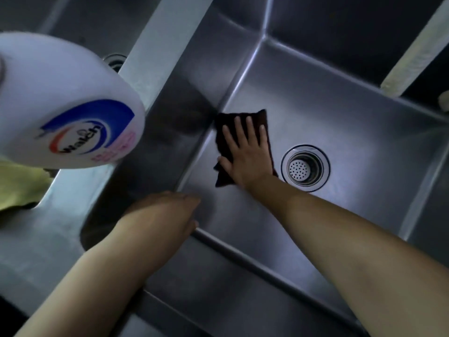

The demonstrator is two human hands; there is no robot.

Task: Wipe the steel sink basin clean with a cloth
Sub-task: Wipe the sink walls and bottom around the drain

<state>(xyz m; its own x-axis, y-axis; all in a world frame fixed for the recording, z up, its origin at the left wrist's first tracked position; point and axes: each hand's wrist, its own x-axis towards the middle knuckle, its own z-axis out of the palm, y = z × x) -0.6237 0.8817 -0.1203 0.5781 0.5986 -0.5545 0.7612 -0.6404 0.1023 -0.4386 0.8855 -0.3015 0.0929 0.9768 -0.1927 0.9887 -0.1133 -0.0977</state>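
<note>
A dark brown cloth [263,122] lies flat on the floor of the steel sink basin [340,122], near its left wall. My right hand [245,152] presses on the cloth with fingers spread and straight. The round drain strainer [305,167] sits just right of that hand. My left hand [167,215] rests on the sink's near-left rim, its fingers bent over the edge into the basin; it holds nothing.
A large white bottle with a blue and red label [60,105] stands very close at the left. A yellow-green cloth [19,186] lies below it on the steel counter. A second basin [97,20] lies at the far left.
</note>
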